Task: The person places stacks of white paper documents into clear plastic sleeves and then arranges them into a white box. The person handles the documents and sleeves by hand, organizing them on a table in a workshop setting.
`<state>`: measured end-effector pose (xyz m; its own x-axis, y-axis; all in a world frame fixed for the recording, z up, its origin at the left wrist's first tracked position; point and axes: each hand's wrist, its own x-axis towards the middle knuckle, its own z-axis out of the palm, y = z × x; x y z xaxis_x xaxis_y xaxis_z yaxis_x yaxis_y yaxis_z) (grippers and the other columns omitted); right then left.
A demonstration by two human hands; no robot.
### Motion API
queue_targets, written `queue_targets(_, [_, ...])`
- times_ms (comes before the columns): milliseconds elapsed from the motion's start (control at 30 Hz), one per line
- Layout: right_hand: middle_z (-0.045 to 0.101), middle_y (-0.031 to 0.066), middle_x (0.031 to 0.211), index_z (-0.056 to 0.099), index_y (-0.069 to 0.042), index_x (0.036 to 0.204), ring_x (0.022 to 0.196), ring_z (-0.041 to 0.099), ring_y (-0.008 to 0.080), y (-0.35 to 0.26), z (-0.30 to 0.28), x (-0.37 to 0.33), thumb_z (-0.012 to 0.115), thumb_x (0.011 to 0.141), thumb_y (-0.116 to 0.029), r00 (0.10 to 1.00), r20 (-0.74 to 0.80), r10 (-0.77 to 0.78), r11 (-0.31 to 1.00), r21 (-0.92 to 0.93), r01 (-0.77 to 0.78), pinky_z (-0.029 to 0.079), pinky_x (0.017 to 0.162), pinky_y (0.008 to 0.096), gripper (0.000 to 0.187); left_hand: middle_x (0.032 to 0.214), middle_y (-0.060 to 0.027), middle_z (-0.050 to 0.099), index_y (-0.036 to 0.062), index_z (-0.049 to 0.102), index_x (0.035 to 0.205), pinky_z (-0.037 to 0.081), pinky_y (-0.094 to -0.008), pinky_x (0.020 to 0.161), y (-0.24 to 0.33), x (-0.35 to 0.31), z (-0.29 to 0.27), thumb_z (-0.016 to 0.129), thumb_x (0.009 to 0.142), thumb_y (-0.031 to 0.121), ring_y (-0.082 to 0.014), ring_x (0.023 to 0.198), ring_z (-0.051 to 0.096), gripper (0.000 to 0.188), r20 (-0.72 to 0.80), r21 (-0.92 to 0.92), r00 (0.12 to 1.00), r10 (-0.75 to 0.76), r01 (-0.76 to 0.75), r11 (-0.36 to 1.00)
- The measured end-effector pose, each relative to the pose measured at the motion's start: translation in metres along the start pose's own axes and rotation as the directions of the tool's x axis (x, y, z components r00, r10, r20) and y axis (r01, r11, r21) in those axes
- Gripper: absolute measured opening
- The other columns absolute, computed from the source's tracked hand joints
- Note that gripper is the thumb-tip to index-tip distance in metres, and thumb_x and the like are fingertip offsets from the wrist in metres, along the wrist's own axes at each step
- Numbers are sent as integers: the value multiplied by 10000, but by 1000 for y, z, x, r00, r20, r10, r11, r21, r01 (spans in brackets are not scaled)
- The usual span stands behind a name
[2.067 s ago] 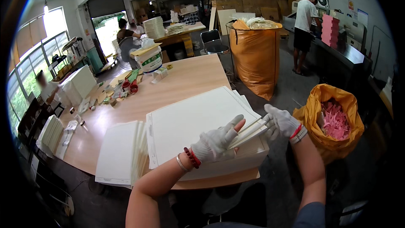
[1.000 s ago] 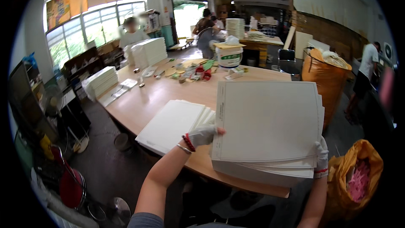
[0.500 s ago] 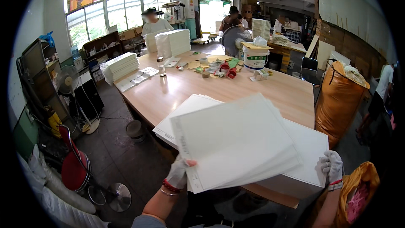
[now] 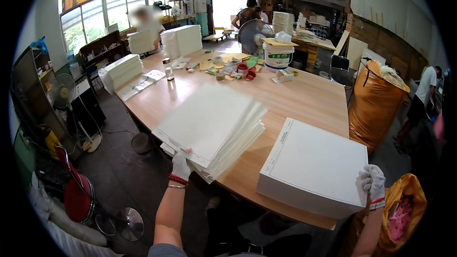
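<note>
My left hand (image 4: pixel 181 164), in a white glove with a bare thumb tip, pinches the near edge of large white paper sheets (image 4: pixel 204 123). They lie at a slant over a fanned left pile (image 4: pixel 243 147), their far part blurred by motion. To the right stands a tall, squared stack of white sheets (image 4: pixel 316 159) with a thin printed frame on its top sheet. My gloved right hand (image 4: pixel 373 181) rests against that stack's near right corner, fingers curled closed. What those fingers hold, if anything, is hidden.
Across the wooden table (image 4: pixel 304 100) are a white bucket (image 4: pixel 277 57), red tape rolls (image 4: pixel 246 71), a glass jar (image 4: pixel 169 73) and wrapped paper stacks (image 4: pixel 183 43). An orange sack (image 4: pixel 376 107) stands right; a yellow bag (image 4: pixel 412 195) is beside my right arm. Other people work farther off.
My left hand has carried the sheets leftward off the right stack and down onto the left pile. The right stack's top is now uncovered. My right hand stays at its corner.
</note>
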<state>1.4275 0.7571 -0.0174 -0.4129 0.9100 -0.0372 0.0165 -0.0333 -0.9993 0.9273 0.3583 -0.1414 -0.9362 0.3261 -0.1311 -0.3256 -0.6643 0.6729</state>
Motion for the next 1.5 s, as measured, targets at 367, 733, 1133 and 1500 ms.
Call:
queue_targets(367, [588,52,739,588,-48,1003,486,495,57,-8,9,-7,528,967,-304,1000,4,-31,999,-24,31,348,382,159,265,1012,-92,589,13,546,1108,476,-359,848,-15,12,-56,629,847,74,-219,938,575,281,-10,430,983,185,-162,888])
queue_targets(733, [649,96,1017,606,22,1110,899,647,200,42,-4,-77,538,954,-240,793,-374,-481,860,-25,510,546,774,305,312,1204,-198,580,-61,463,1237,412,-389,1020,-24,-142,118,517,913,23,-269,1124,570,339,743,249,538,399,-775,580])
queue_targets(1133, [451,59,612,624,-101,861,544,523,240,21,2,-107,603,829,-139,639,320,-700,-197,-946,258,413,457,368,54,1175,-55,583,88,542,826,509,-369,825,-156,-189,329,636,726,91,-288,1057,564,138,696,-225,-357,-623,-932,282])
queue_targets(1500, [435,63,580,563,-35,785,496,480,235,-33,46,-50,635,798,-170,393,274,-878,-60,-877,477,385,461,353,153,1278,-182,571,22,518,716,495,-378,835,-180,-182,328,638,716,56,-336,1024,574,124,809,-123,-446,-384,-766,631])
